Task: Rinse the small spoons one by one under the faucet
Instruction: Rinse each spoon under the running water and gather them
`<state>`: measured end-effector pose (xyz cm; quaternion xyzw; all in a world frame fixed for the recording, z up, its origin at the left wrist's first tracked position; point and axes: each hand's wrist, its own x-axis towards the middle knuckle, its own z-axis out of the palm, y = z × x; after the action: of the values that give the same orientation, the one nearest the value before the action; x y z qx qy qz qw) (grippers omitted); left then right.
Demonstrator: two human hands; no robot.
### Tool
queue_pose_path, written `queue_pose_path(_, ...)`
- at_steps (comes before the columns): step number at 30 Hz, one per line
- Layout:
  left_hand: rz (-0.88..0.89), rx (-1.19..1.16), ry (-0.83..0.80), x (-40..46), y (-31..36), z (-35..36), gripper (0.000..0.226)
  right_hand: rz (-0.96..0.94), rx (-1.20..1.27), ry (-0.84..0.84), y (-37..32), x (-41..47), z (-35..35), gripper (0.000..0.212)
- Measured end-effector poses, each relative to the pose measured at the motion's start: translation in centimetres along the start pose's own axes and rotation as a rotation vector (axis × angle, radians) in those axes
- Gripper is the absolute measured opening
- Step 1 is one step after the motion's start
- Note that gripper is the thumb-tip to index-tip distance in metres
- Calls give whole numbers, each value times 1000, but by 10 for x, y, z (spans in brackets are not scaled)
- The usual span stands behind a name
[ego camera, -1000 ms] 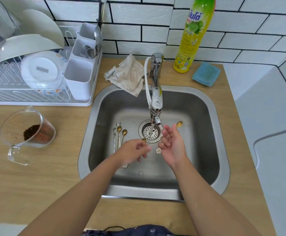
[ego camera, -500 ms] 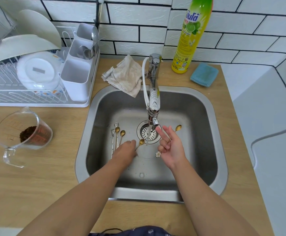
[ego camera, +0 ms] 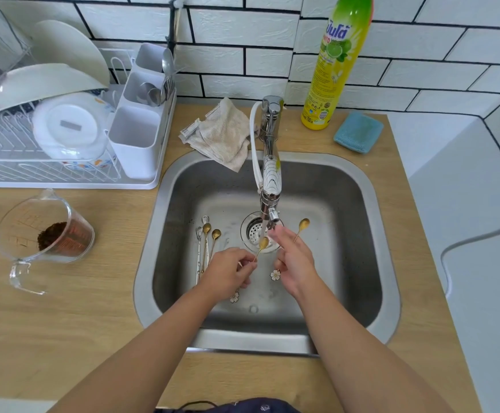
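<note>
A: Where is the spoon [ego camera: 263, 244] now?

B: Its gold bowl is under the faucet [ego camera: 270, 186], over the drain [ego camera: 254, 232]. The left hand [ego camera: 227, 272] pinches its thin handle.

A: And the right hand [ego camera: 294, 260]?

B: It holds another spoon [ego camera: 302, 226], whose bowl points to the far right; its fingertips [ego camera: 274, 234] are near the water.

A: Other spoons?

B: A few more [ego camera: 205, 242] lie on the left of the sink [ego camera: 370, 204] floor.
</note>
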<state>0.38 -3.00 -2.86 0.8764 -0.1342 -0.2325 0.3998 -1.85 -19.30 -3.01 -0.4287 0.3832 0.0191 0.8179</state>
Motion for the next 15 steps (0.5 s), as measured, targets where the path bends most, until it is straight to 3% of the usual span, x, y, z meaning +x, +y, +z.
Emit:
queue_pose_path(5, -73, -293, 10, -7, 7, -2, 2, -52, -231, -59, 7, 0, 2, 20)
queue_pose_path(8, -173, -489, -16, -10, 9, -4, 2, -140, -315, -69, 9, 0, 4, 7)
queue_pose_path(15, -233, -561, -55, -12, 11, -9, 9, -171, -310, -135, 10, -1, 3, 13)
